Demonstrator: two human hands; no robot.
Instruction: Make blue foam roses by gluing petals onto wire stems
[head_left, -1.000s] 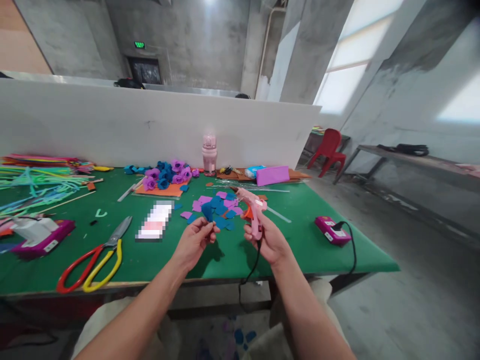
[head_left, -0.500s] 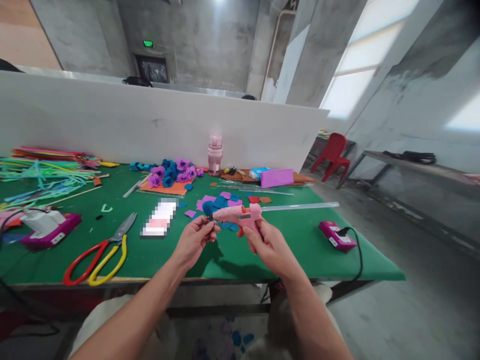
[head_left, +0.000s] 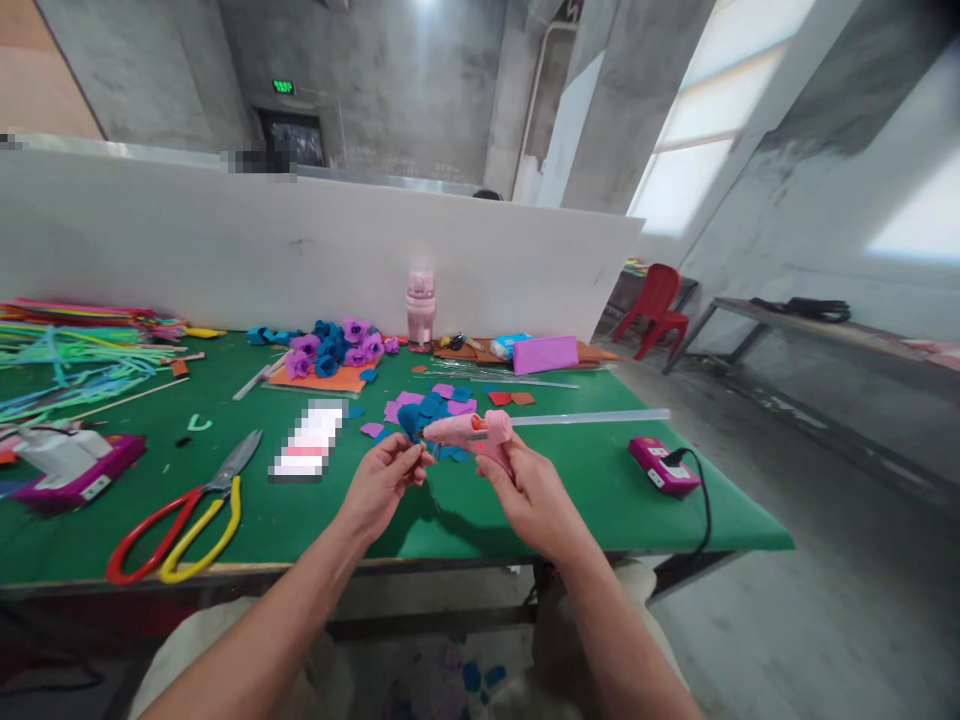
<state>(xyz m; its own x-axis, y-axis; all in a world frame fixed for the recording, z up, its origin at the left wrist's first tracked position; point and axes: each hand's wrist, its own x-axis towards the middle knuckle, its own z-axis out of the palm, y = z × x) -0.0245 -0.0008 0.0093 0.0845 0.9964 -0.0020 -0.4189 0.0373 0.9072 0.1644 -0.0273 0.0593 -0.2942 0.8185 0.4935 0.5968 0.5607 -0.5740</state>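
Observation:
My right hand (head_left: 529, 490) is wrapped round the grip of a pink hot glue gun (head_left: 469, 431). A long clear glue stick (head_left: 592, 417) juts out of the gun's back toward the right. The nozzle points left, close beside a blue paper flower (head_left: 409, 420); whether they touch I cannot tell. Low under that flower, my left hand (head_left: 386, 482) pinches its thin stem between thumb and fingers. Cut blue and purple paper pieces (head_left: 401, 408) lie on the green table (head_left: 300, 530) just behind both hands.
Left of my hands are red-and-yellow-handled scissors (head_left: 221, 482) and a blurred-out flat item (head_left: 309, 440). Finished purple and blue flowers (head_left: 330, 350) stand behind, near a pink bottle (head_left: 421, 312). Purple power blocks (head_left: 664, 467) with cords sit at both sides. A white partition (head_left: 315, 245) closes the back.
The view has shifted slightly, so the table things sit farther left. The glue gun has turned a little in my right hand's hold; both hands keep their grips.

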